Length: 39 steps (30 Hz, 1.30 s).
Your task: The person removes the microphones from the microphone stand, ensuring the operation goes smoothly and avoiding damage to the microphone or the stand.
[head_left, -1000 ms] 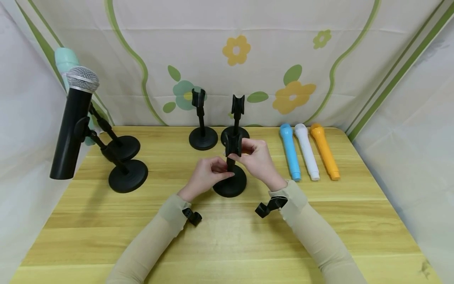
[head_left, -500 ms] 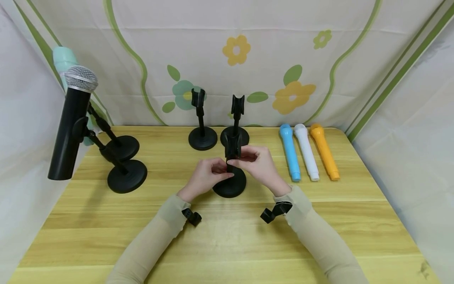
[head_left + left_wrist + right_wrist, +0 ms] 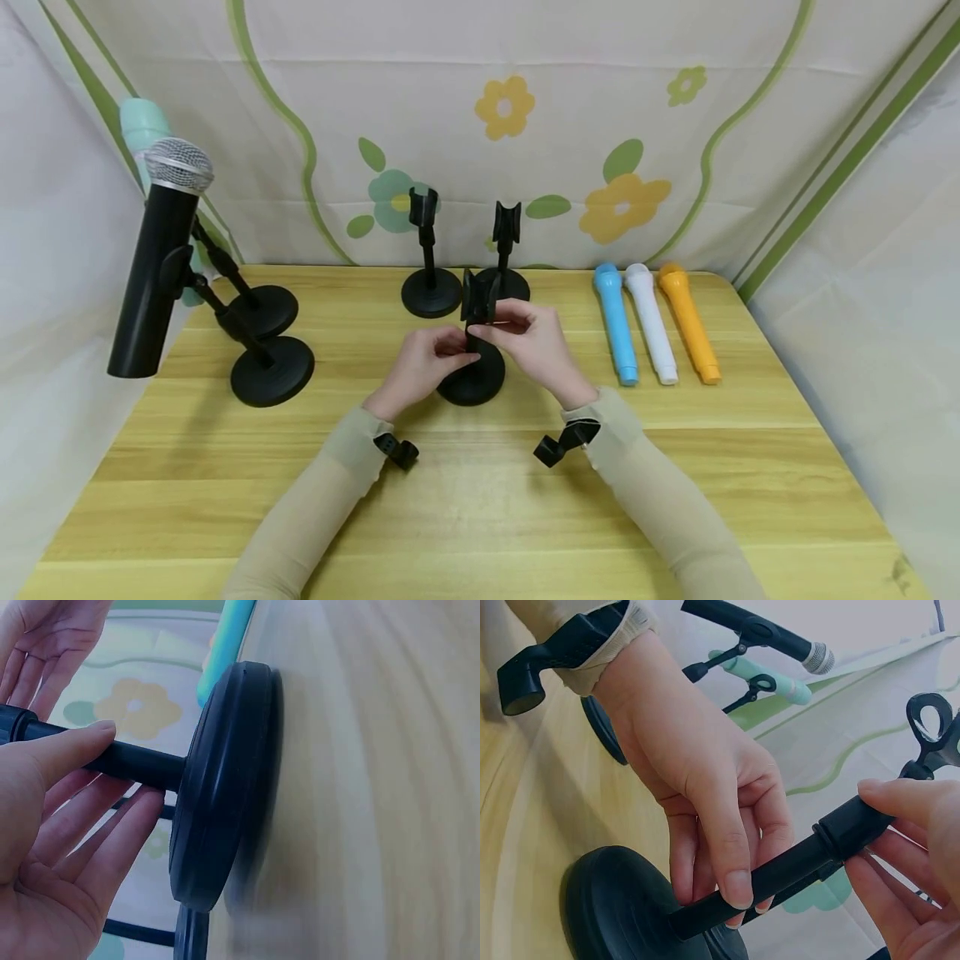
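Observation:
Both hands are on a black desktop microphone stand (image 3: 472,382) at the middle of the table. In the left wrist view, my left hand (image 3: 423,362) pinches its pole (image 3: 146,766) between thumb and fingers, above the round base. My right hand (image 3: 534,337) holds the thicker collar (image 3: 849,825) higher up, just below the microphone clip (image 3: 478,298), as the right wrist view shows. No microphone sits in this clip. The base is close over the wooden tabletop in the left wrist view.
Behind stand two more black stands (image 3: 431,292) with bare clips. At left, two stands carry a black microphone (image 3: 153,275) and a mint one (image 3: 142,125). Blue (image 3: 617,325), white (image 3: 651,325) and orange (image 3: 690,325) microphones lie side by side at right. A curtain closes the back.
The stand has shifted slightly left and back, with both hands moving along on it. Earlier, the right hand's grip slid a little lower. The other stands and the microphones stay in place.

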Each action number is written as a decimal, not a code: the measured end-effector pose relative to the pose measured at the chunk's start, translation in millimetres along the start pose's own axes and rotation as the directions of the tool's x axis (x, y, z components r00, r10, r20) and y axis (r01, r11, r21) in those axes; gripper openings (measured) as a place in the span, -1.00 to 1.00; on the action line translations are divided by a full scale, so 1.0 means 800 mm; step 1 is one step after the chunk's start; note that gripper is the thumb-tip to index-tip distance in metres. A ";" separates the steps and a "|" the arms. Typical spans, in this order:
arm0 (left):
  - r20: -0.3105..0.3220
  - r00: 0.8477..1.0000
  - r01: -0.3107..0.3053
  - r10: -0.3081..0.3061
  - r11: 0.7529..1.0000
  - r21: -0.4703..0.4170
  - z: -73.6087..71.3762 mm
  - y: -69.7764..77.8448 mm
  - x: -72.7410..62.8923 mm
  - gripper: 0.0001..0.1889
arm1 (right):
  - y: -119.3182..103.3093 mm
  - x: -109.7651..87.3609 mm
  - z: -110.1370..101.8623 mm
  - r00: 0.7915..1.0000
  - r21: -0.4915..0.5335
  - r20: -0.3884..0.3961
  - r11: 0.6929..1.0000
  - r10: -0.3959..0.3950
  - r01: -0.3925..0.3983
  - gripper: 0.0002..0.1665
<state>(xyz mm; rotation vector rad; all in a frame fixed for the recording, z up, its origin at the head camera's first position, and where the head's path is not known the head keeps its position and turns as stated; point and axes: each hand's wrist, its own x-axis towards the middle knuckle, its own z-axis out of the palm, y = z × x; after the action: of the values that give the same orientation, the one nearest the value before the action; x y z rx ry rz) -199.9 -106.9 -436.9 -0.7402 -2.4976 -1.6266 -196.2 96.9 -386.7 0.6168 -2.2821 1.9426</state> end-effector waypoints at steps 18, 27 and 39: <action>-0.208 0.977 0.048 -0.043 0.999 0.017 -0.056 -0.023 -0.019 -0.82 | 0.001 0.055 0.060 0.996 0.040 0.055 0.997 -0.068 0.066 -0.75; -0.349 0.936 0.101 -0.056 0.988 0.115 -0.096 -0.037 -0.017 -0.80 | -0.002 0.100 0.099 0.992 0.055 0.102 0.996 -0.078 0.073 -0.77; -0.492 0.870 0.118 0.006 0.968 0.220 -0.150 -0.044 0.031 -0.75 | -0.030 0.166 0.133 0.995 0.004 0.084 0.999 -0.053 0.053 -0.67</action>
<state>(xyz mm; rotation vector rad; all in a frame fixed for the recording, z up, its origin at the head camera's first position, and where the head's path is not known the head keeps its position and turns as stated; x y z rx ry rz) -260.3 -215.1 -406.3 -0.1875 -2.2902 -1.2780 -288.6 -41.6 -342.5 0.7653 -2.2870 1.9303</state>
